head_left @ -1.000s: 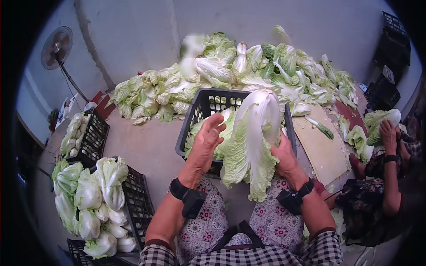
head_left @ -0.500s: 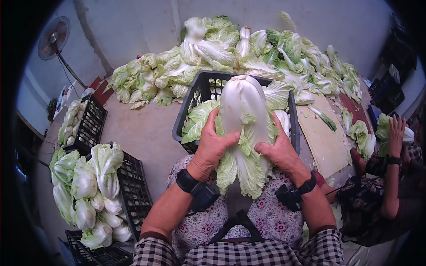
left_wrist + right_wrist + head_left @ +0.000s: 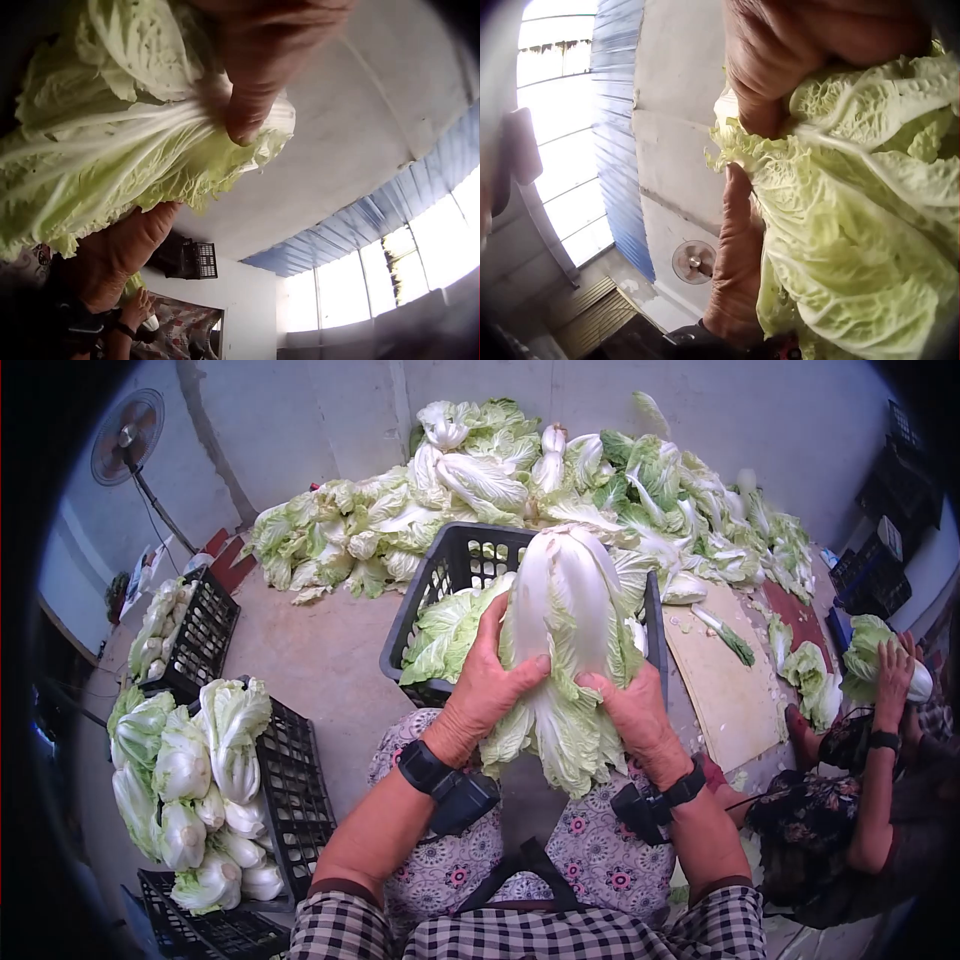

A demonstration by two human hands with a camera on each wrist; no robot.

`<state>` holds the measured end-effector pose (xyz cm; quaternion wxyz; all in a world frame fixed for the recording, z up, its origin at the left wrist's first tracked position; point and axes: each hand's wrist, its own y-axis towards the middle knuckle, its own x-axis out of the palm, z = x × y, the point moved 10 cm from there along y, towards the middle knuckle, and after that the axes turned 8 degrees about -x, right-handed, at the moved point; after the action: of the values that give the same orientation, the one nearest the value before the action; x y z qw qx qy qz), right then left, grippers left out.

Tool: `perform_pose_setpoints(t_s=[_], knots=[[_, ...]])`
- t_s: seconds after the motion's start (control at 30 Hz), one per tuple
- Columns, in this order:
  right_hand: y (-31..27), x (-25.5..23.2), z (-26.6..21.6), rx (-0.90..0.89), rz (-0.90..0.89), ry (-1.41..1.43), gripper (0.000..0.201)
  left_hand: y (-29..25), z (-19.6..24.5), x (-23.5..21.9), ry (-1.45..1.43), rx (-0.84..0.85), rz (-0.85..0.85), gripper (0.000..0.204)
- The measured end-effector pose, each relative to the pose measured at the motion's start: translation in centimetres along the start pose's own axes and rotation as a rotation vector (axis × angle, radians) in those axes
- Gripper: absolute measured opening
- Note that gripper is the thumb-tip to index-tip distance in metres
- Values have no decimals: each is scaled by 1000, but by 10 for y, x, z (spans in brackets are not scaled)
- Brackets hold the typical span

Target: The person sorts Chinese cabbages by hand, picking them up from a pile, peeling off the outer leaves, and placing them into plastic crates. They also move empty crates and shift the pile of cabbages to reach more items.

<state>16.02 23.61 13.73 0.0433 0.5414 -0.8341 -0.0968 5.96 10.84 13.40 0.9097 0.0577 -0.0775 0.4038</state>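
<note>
A napa cabbage (image 3: 565, 615) is held between my two hands over the front of a black plastic crate (image 3: 392, 660). Its white base points up and away, and its leafy end hangs toward my lap. My left hand (image 3: 492, 685) grips the left side, thumb laid across the leaves. Opposite it, my right hand (image 3: 640, 712) grips the right side, thumb pressed on the outer leaves. The fingers behind the cabbage are mostly hidden. In the left wrist view my left thumb (image 3: 251, 105) presses by the pale ribs. More cabbage leaves (image 3: 440, 635) lie in the crate.
A long heap of cabbages and loose leaves (image 3: 380, 550) lies along the wall. On the left stand crates of trimmed cabbages (image 3: 190, 790) and a fan (image 3: 128, 436). To the right are a tan board (image 3: 725, 680) and another person (image 3: 880, 780) holding a cabbage.
My left hand, earlier raised beside the cabbage, now grips it together with my right. The cabbage has turned base up. Over the last half second it has tilted slightly and shifted right.
</note>
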Motion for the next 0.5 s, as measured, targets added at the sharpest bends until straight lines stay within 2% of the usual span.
perform_pose_setpoints(t_s=[0.03,0.13,0.17,0.27,0.3,0.4,0.5], knots=[[1,-3,4,2,18,31,55,1,2,-1,51,26,10,92],[3,-6,7,8,30,-15,64,-3,-4,18,150,-74,-144,99],[3,-6,6,7,29,-53,68,-1,-9,16,154,-50,-108,90],[2,16,-4,25,-136,22,85,1,-12,8,-53,-128,-42,75],[2,24,-9,10,-206,30,99,1,-8,7,-84,-98,-33,72],[4,22,-3,-110,-172,-41,102,-3,-2,3,-180,-29,-1,63],[2,29,1,15,-220,103,103,-5,-4,4,-239,-41,11,65]])
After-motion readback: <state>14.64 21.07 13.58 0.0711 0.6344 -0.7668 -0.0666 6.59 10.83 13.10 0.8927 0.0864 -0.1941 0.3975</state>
